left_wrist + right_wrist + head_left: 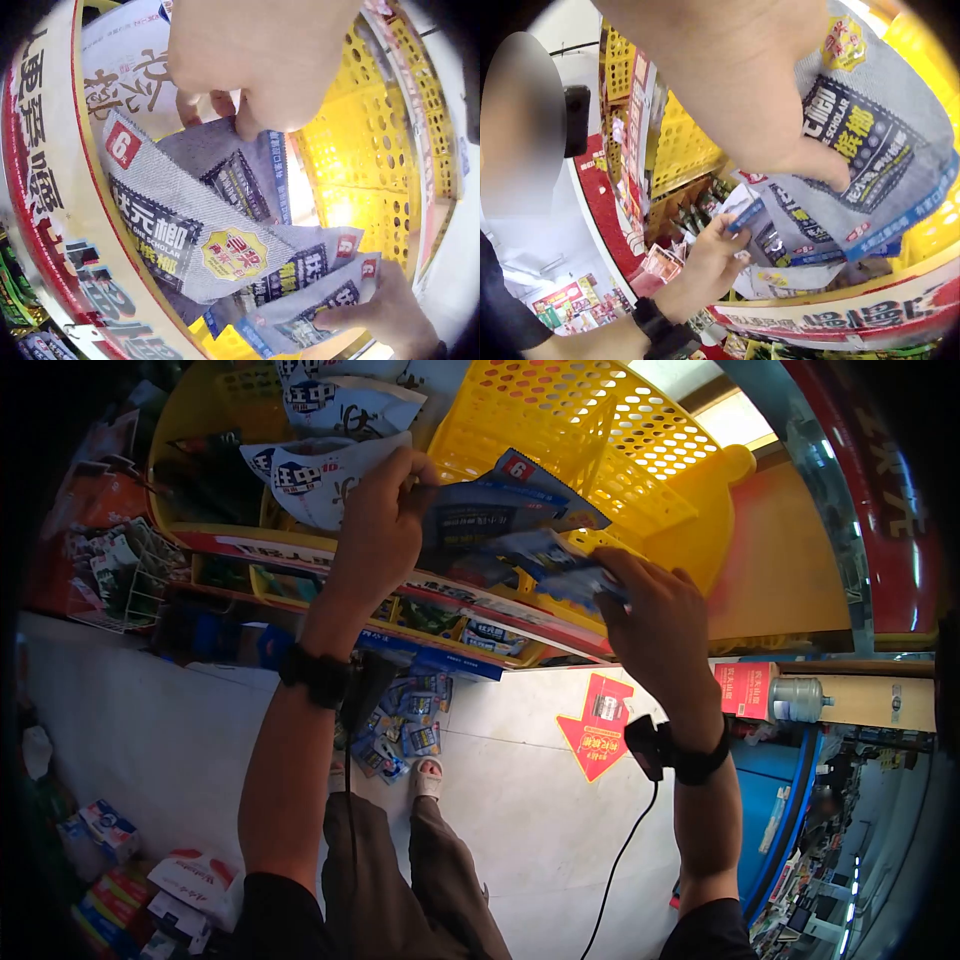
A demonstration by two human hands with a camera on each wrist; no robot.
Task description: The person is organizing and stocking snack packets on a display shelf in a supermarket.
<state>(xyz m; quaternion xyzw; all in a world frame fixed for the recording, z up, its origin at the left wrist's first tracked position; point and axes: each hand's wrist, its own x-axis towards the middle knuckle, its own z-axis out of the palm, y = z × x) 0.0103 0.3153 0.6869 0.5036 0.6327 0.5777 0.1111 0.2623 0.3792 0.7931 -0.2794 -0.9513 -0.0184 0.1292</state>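
Note:
My left hand [385,520] is at a yellow shelf basket, fingertips pinching the edge of a grey-blue betel nut packet [255,176]. Beside it, more grey packets with red "6" marks stand in the same basket, one large packet [187,225] leaning in front. To the right, my right hand [660,620] grips another grey-blue betel nut packet [877,142], its thumb lying across the printed front. White packets [315,480] with dark blue lettering stand just left of my left hand.
The yellow perforated basket [690,530] has a divider and a printed front strip [270,552]. Lower shelf rows hold more packets [490,635]. Several blue packets [400,720] lie on the floor by my feet. A red arrow sticker [597,730] marks the floor. At right stands a water bottle [797,700].

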